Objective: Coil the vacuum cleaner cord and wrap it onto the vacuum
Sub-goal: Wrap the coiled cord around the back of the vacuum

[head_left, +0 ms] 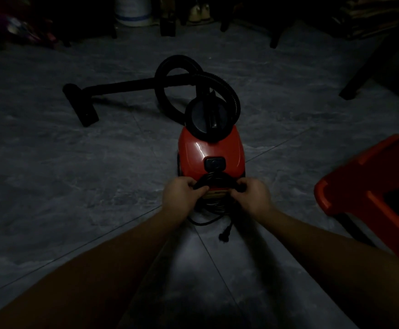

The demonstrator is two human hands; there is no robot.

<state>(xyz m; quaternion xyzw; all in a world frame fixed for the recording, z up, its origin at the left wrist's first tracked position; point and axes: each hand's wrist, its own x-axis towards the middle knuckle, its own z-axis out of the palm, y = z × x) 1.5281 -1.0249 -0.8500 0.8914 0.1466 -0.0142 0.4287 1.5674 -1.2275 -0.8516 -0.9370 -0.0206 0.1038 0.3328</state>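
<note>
Both hands, left hand (183, 191) and right hand (253, 192), are pinching the floppy black cord (213, 180) bundled at the near end of the red vacuum (211, 148) on the floor (75, 186), plug (224, 236) dangling loose, so I'd grip the whole springy coil, not single loops.

Single head-worn wide-angle view, looking forward and down over the tiled floor (75, 162). The left hand (183, 193) and right hand (253, 194) lie nearest the lens, just below frame centre. The vacuum (211, 148) sits at centre, and distant furniture legs (274, 39) line the top edge.
</note>
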